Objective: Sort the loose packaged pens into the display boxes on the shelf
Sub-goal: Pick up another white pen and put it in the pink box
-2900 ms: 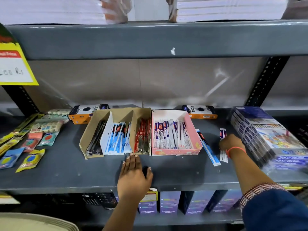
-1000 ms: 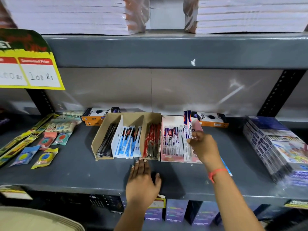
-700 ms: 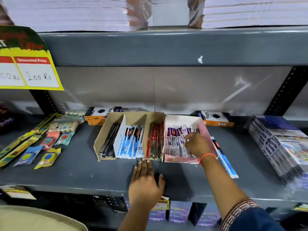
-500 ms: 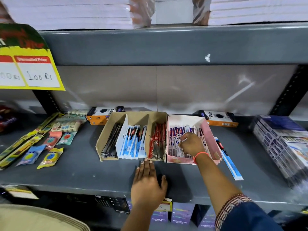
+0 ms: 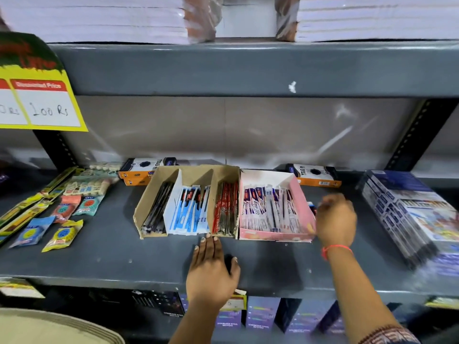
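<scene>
I see my left hand (image 5: 211, 271) lying flat and empty on the grey shelf (image 5: 99, 259) before the cardboard box (image 5: 149, 207), my right hand (image 5: 336, 220) curled beside the pink box (image 5: 275, 236) of packaged pens (image 5: 268, 209), its grasp unclear.

We see our two bare forearms; our right hand (image 5: 335, 220) wears a thin orange-red thread at the wrist, with a patterned woven cuff and dark blue sleeve further up. Our left hand (image 5: 211, 271) wears nothing.

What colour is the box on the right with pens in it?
Pink box, seen in the head view.
</scene>
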Demonstrator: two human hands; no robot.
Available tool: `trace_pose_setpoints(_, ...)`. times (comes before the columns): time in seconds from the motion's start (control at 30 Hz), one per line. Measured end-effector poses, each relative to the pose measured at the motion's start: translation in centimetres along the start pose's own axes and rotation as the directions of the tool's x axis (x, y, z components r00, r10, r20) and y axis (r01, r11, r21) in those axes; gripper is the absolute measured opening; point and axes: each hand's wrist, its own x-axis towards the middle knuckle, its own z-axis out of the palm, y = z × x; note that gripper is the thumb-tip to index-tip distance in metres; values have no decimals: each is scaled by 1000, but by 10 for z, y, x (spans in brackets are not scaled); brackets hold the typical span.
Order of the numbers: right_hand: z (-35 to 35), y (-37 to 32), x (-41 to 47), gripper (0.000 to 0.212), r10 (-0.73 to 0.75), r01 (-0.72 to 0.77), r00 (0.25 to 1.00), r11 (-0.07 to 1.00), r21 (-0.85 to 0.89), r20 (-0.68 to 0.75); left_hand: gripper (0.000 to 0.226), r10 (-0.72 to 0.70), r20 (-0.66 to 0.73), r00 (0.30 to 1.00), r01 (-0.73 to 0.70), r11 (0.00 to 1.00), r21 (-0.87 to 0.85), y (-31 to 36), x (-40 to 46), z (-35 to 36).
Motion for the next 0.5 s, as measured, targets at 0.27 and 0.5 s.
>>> trace_pose_setpoints(0.27,-10,47,0,30,124,6,926,940,-342,356,67,-3,3,1000,3,1000,-14,3,-1,-4)
trace_pose_setpoints(0.5,-14,47,11,36,245,-72,843,933,-352,478,66,-4,88,996,3,1000,20,3,-1,-5)
